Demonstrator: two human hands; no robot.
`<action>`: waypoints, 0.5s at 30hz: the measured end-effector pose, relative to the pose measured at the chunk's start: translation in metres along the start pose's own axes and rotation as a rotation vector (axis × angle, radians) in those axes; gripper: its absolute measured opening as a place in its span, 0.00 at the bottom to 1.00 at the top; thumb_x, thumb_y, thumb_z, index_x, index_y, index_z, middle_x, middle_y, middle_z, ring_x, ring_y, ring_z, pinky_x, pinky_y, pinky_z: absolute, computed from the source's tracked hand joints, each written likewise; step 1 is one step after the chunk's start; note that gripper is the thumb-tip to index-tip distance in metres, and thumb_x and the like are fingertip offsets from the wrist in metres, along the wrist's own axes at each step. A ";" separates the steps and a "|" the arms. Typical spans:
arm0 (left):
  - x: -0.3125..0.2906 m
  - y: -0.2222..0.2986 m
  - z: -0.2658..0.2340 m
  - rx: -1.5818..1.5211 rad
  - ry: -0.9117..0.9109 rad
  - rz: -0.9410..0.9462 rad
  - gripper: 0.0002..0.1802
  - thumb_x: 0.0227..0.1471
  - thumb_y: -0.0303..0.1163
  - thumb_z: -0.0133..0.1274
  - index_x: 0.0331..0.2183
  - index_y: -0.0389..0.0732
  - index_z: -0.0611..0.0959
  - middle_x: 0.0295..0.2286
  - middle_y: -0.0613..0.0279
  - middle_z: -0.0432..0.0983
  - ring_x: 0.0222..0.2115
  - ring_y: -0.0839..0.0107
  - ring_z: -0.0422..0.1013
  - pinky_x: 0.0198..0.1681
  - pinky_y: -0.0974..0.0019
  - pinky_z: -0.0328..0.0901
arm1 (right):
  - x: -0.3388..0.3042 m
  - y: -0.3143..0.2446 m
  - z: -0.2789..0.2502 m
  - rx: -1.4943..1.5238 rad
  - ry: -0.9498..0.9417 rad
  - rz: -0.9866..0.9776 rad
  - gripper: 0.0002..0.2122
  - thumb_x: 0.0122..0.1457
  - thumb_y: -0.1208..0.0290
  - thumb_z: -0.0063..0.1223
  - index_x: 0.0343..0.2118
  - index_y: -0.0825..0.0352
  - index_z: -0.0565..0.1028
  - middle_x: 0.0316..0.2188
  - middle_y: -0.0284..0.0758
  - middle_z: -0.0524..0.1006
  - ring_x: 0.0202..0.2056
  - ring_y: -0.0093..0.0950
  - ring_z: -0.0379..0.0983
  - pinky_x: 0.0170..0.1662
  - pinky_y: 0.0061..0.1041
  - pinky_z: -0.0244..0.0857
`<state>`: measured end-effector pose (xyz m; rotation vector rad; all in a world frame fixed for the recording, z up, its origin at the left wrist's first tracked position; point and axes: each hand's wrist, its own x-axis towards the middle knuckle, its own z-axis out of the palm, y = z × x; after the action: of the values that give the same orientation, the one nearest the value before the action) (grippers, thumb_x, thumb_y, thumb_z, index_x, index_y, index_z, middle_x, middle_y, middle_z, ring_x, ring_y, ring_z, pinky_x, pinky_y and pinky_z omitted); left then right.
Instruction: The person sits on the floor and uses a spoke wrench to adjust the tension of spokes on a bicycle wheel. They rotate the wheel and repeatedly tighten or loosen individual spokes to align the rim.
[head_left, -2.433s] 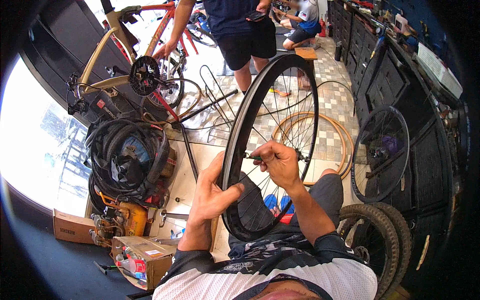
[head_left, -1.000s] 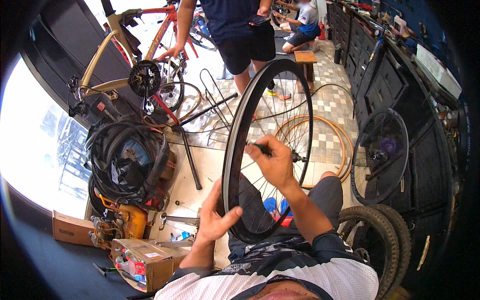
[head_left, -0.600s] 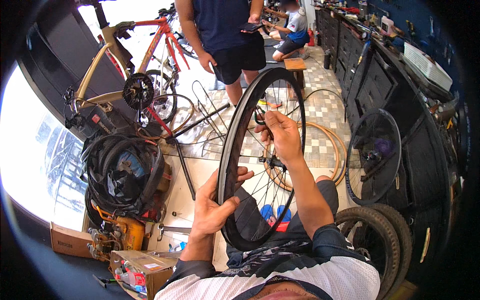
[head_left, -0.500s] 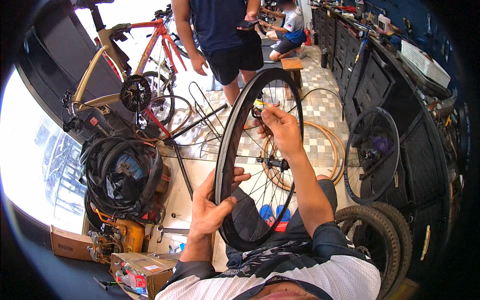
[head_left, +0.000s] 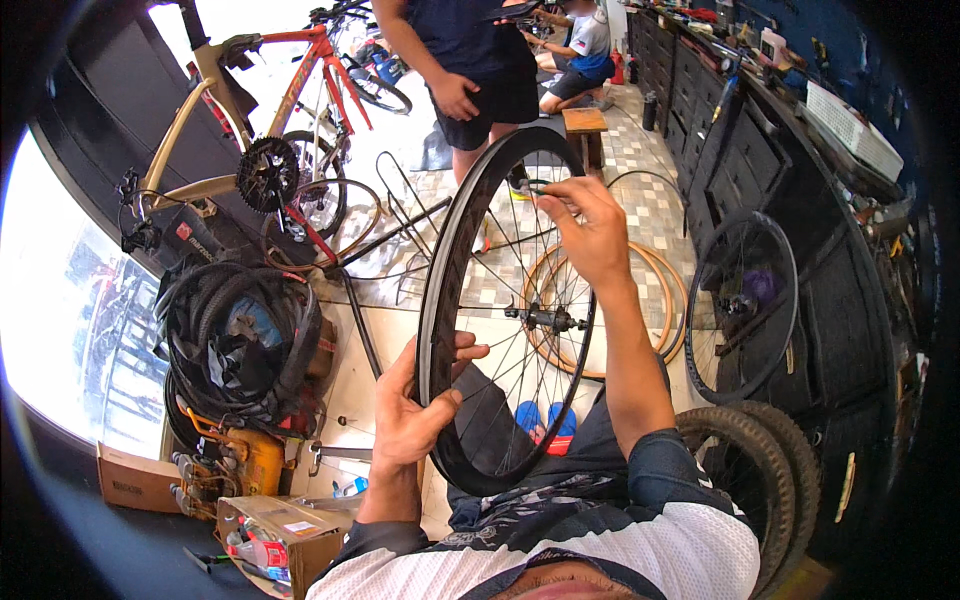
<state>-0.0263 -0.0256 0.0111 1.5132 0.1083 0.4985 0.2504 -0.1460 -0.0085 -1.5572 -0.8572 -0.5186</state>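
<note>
Wheel (head_left: 430, 300): edges far from drawers (head_left: 755, 170)
Left hand (head_left: 408, 412): you hold the wheel
Right hand (head_left: 592, 230): you pinch half-hidden tool (head_left: 536, 186)

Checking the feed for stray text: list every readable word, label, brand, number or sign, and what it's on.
Printed wording isn't copied here; locations only:
Dark box by the bicycle frame: pale lettering, red mark.
Bicycle frame, red-orange tube: lettering, too small.
Brown cardboard box: small dark print.
Shirt: lettering, partly folded, unreadable.
Bottle in open carton: red label, too small.
Wheel rim: none I can make out.
</note>
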 end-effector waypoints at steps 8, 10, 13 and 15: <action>0.004 -0.001 -0.007 0.010 0.017 -0.010 0.37 0.42 0.12 0.47 0.59 0.26 0.73 0.53 0.49 0.76 0.58 0.56 0.74 0.65 0.55 0.64 | -0.069 -0.044 0.018 0.366 -0.224 -0.009 0.08 0.59 0.72 0.69 0.41 0.65 0.86 0.43 0.40 0.85 0.47 0.32 0.81 0.51 0.29 0.73; 0.003 0.002 -0.003 0.014 0.039 -0.019 0.37 0.42 0.14 0.48 0.58 0.25 0.73 0.53 0.47 0.76 0.57 0.54 0.74 0.65 0.53 0.65 | -0.077 -0.044 0.026 0.355 -0.231 0.014 0.09 0.58 0.72 0.70 0.41 0.66 0.86 0.43 0.40 0.85 0.47 0.33 0.82 0.51 0.29 0.73; 0.002 0.004 -0.002 0.040 0.061 -0.034 0.37 0.40 0.16 0.51 0.58 0.23 0.73 0.53 0.42 0.75 0.57 0.50 0.74 0.66 0.49 0.66 | -0.083 -0.043 0.035 0.396 -0.253 0.035 0.09 0.57 0.72 0.72 0.40 0.67 0.86 0.43 0.40 0.85 0.47 0.33 0.82 0.51 0.30 0.73; 0.000 0.002 -0.004 0.054 0.063 -0.034 0.37 0.40 0.16 0.51 0.58 0.23 0.73 0.54 0.43 0.75 0.57 0.50 0.74 0.66 0.49 0.66 | -0.085 -0.042 0.038 0.436 -0.274 0.043 0.10 0.57 0.72 0.72 0.40 0.66 0.86 0.44 0.40 0.85 0.48 0.33 0.82 0.51 0.29 0.73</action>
<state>-0.0280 -0.0217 0.0128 1.5462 0.1970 0.5196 0.1591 -0.1279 -0.0516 -1.2528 -1.0621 -0.0733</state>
